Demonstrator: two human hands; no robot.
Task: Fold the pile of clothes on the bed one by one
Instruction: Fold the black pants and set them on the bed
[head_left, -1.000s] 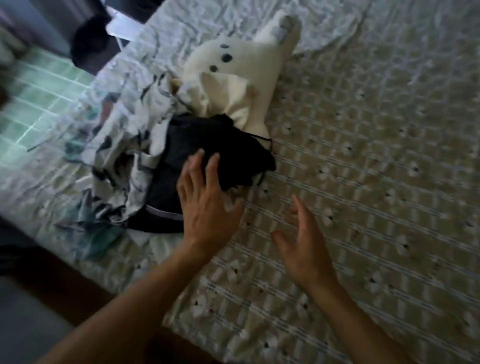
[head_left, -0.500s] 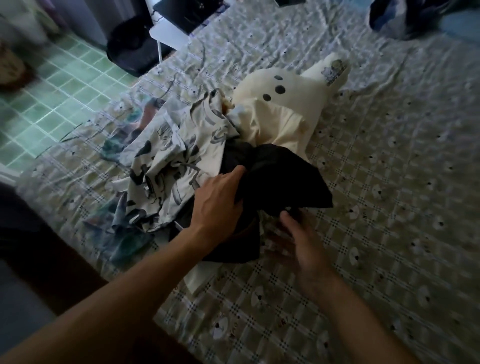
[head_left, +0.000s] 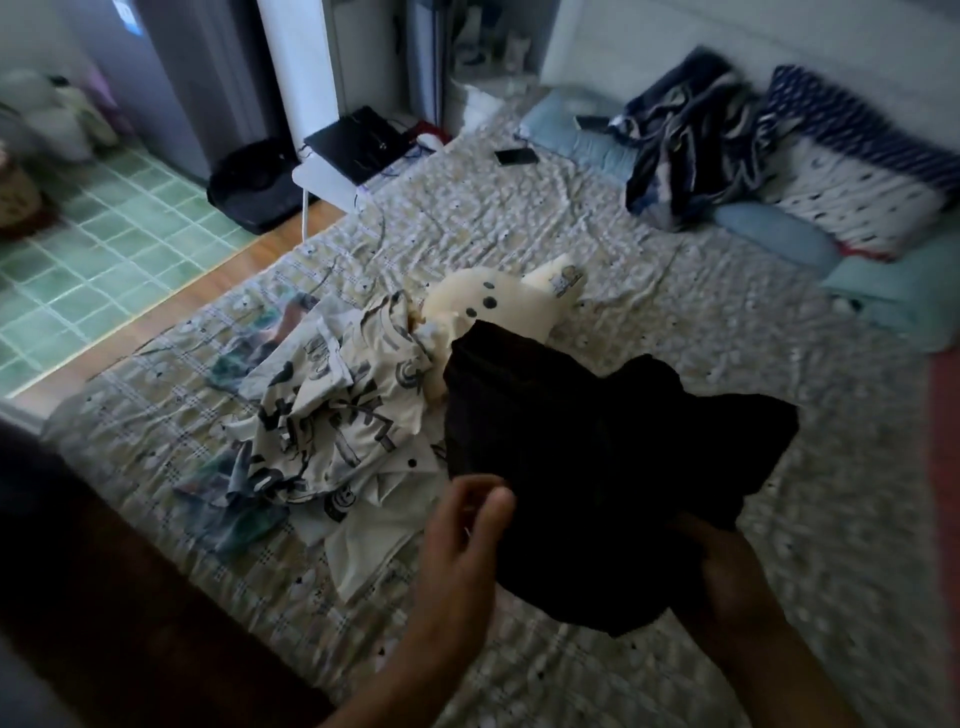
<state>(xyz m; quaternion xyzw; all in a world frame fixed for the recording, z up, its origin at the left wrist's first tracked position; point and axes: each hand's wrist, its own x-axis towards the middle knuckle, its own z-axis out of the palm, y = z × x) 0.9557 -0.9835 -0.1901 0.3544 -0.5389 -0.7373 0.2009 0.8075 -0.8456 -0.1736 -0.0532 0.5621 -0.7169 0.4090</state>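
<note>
A black garment (head_left: 587, 457) hangs lifted off the bed in front of me, held from below. My left hand (head_left: 462, 535) pinches its near left edge with curled fingers. My right hand (head_left: 727, 577) grips its near right edge, partly covered by the cloth. To the left lies the pile: a white garment with black prints (head_left: 332, 410), a cream garment with dark dots (head_left: 498, 306) behind it, and a teal patterned piece (head_left: 234, 514) at the near left.
The bed (head_left: 649, 291) has a checked cover. A phone (head_left: 515, 156), a dark blue blanket (head_left: 691, 130) and pillows (head_left: 857, 192) lie at its head. A small white table with a laptop (head_left: 358, 143) stands left of the bed, beside green floor tiles (head_left: 104, 234).
Both hands have taken hold of the black garment and lifted it off the pile toward me and to the right. The camera has tilted up, showing the head of the bed.
</note>
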